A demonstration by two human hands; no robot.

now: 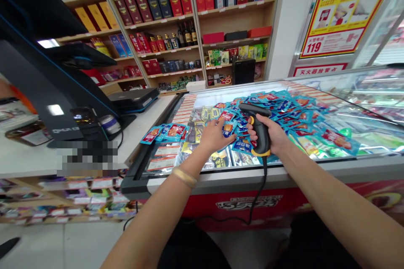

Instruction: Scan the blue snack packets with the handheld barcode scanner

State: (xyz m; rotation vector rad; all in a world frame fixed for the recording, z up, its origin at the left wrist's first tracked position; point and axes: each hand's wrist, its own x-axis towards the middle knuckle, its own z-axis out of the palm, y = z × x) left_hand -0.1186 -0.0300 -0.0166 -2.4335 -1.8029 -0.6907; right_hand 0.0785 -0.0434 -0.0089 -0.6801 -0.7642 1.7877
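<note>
My right hand is wrapped round the black and yellow handle of a barcode scanner, its head pointing away to the left. A black cable runs down from its grip. My left hand, with a gold bracelet at the wrist, has its fingers apart over a small blue snack packet. Whether the fingertips touch that packet I cannot tell. Beyond both hands a heap of blue snack packets lies on the glass top of a chest freezer. A smaller pile of packets lies to the left.
At the left a checkout screen stand rises from the white counter. Shelves of boxes and bottles line the back. The scanner's cable hangs across the freezer's red front.
</note>
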